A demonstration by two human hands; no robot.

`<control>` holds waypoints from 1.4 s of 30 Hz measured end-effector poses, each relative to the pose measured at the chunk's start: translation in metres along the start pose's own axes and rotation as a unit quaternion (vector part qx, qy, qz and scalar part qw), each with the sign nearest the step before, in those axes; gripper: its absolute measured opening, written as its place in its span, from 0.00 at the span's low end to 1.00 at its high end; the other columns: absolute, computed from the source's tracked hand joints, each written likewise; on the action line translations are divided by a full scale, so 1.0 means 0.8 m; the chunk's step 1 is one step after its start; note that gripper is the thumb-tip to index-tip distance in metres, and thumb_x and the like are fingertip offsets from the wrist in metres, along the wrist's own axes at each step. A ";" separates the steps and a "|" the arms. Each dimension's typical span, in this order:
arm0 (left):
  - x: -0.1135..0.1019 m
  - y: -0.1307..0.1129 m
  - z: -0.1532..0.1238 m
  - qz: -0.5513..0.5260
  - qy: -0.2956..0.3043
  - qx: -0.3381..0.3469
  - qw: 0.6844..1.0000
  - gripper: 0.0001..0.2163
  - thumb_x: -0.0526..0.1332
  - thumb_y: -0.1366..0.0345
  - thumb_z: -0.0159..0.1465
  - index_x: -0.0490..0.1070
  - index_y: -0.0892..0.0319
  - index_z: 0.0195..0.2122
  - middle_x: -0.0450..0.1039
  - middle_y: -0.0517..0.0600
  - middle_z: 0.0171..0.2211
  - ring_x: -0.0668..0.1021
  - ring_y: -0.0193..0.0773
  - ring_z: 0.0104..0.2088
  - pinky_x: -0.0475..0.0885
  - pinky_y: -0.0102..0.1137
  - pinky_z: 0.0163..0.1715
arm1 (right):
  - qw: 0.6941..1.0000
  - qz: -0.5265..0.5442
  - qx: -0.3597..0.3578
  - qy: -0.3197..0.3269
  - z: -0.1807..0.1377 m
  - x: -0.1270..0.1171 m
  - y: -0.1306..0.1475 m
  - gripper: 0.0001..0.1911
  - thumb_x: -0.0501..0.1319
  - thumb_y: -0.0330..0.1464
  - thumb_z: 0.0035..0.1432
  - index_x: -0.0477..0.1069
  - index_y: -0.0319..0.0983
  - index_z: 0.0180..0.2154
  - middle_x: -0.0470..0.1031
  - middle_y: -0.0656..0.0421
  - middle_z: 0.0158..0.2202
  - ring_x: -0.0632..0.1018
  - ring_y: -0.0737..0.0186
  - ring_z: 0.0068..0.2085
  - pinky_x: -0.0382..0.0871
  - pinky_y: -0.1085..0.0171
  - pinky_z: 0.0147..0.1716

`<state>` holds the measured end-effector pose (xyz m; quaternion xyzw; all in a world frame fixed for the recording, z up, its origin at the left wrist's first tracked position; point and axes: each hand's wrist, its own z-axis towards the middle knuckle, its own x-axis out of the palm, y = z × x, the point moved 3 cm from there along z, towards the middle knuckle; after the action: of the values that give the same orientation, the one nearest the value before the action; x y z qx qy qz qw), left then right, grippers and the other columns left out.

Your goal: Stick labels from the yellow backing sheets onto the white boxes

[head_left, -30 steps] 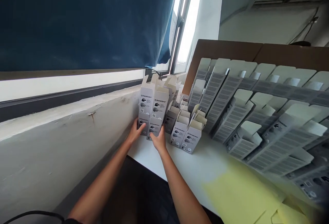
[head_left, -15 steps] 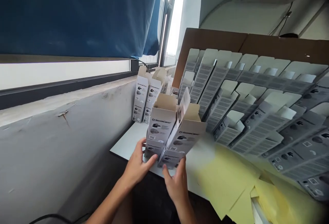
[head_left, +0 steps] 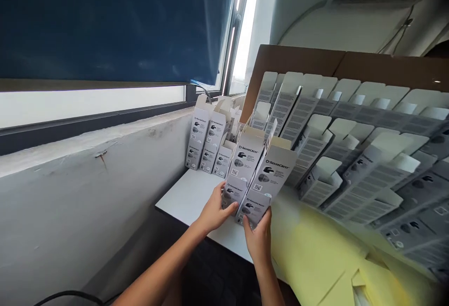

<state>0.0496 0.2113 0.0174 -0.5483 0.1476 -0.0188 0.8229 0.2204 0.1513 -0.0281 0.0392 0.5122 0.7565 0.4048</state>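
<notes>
Between my two hands is a group of SilverCrest cardboard boxes (head_left: 242, 158), stacked two high in two columns with their top flaps up. My left hand (head_left: 216, 208) presses the left side near the bottom, its thumb across the front of the lower left box (head_left: 234, 191). On the right, my right hand (head_left: 258, 233) grips the bottom of the lower right box (head_left: 254, 205), thumb in front. The columns lean slightly to the right over the white table (head_left: 189, 189). Whether their bases touch the table I cannot tell.
Several similar boxes (head_left: 206, 142) stand by the wall at the table's back left. Rows of open-flapped boxes (head_left: 351, 165) fill the right side before a brown cardboard sheet (head_left: 301, 58). Yellow paper (head_left: 315, 245) lies at front right. A wall (head_left: 87, 193) runs along the left.
The held boxes now face me more squarely, and appear further right in the view along with both hands. The view itself has shifted, showing more boxes standing at the back left.
</notes>
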 end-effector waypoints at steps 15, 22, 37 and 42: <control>-0.103 0.019 0.012 0.093 -0.259 0.109 0.955 0.32 0.65 0.57 0.64 0.54 0.56 0.66 0.58 0.61 0.66 0.63 0.54 0.67 0.59 0.50 0.66 | 0.943 0.110 -0.264 -0.172 -0.063 -0.046 0.124 0.33 0.64 0.27 0.57 0.61 0.40 0.63 0.68 0.47 0.51 0.74 0.48 0.49 0.72 0.47 0.47; -0.197 0.035 0.034 0.113 -0.360 0.073 0.923 0.47 0.72 0.56 0.56 0.46 0.59 0.70 0.49 0.64 0.70 0.57 0.57 0.70 0.51 0.50 0.69 | 0.939 0.272 -0.009 0.210 -0.020 0.115 0.173 0.31 0.62 0.38 0.58 0.62 0.43 0.62 0.67 0.48 0.62 0.70 0.47 0.62 0.71 0.48 0.55; -0.233 0.044 0.114 -0.090 -0.211 0.040 0.972 0.35 0.59 0.40 0.61 0.69 0.63 0.60 0.71 0.63 0.61 0.73 0.56 0.62 0.65 0.48 0.63 | 0.906 0.381 0.013 0.180 0.107 0.323 0.176 0.47 0.50 0.62 0.57 0.58 0.36 0.66 0.60 0.46 0.69 0.61 0.49 0.69 0.53 0.49 0.66; -0.240 0.037 0.128 -0.134 -0.149 0.050 0.978 0.36 0.53 0.35 0.63 0.74 0.61 0.57 0.77 0.60 0.55 0.78 0.52 0.56 0.69 0.47 0.61 | 0.905 0.390 -0.019 0.170 0.103 0.328 0.176 0.44 0.48 0.61 0.59 0.57 0.39 0.66 0.64 0.47 0.67 0.64 0.52 0.67 0.58 0.50 0.64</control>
<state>-0.1106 0.3520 0.0696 -0.5179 -0.0529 -0.0543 0.8521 0.0030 0.3629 0.0308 0.0992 0.5027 0.8586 -0.0146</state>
